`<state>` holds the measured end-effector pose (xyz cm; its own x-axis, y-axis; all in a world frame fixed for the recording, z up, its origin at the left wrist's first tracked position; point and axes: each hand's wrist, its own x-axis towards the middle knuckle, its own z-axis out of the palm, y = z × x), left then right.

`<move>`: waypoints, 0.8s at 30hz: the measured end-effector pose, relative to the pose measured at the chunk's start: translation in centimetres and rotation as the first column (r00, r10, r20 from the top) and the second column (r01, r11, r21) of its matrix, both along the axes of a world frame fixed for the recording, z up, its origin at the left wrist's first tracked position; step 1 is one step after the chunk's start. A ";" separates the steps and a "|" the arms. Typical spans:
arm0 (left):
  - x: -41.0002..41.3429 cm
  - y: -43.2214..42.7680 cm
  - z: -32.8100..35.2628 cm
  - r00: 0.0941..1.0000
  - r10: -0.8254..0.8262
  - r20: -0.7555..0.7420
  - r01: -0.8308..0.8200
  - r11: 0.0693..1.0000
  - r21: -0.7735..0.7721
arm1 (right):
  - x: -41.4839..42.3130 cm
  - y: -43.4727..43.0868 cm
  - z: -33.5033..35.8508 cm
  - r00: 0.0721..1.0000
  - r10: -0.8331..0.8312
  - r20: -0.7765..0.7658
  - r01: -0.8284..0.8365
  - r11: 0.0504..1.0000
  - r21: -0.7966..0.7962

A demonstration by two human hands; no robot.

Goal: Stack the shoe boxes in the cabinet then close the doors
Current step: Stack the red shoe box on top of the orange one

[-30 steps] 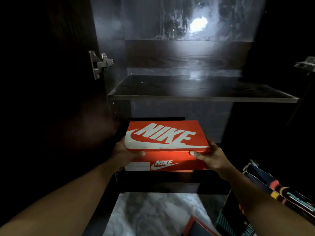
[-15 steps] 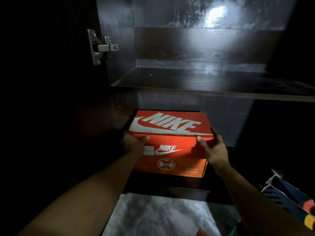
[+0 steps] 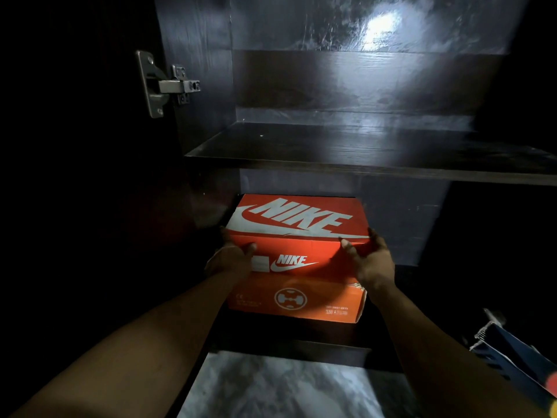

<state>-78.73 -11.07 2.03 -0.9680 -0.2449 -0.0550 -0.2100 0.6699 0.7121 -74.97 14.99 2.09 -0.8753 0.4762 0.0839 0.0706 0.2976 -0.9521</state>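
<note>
The orange cardboard Nike shoe box (image 3: 301,285) has gone from held up in front of the dark wooden cabinet (image 3: 196,31) a second ago to sitting low in its bottom compartment, under the dark shelf (image 3: 361,158) and towards the left wall. My left hand (image 3: 233,260) grips its front left corner, thumb on the front face. My right hand (image 3: 372,260) has loosened, fingers relaxed, thumb tip barely touching the lid edge. I judge this box placed; more stacking and the doors remain.
</note>
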 end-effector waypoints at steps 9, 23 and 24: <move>1.5 -0.7 1.1 0.998 -0.055 -0.018 0.057 0.977 0.205 | 0.5 -1.0 1.1 0.999 0.015 0.030 -0.011 0.993 -0.120; 10.0 1.2 2.7 0.970 -0.229 -0.077 0.230 0.973 -0.002 | 13.4 -2.5 3.4 0.997 -0.059 -0.046 0.065 0.987 0.147; 11.5 2.0 3.3 0.957 -0.280 -0.072 0.280 0.960 -0.020 | 15.5 -2.1 4.2 0.996 -0.078 -0.049 0.084 0.985 0.153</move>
<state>-67.27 -9.07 5.36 -0.9991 0.0364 0.0204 0.0401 0.7014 0.7117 -59.51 12.88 6.24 -0.8286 0.5237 0.1981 0.0611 0.4363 -0.8977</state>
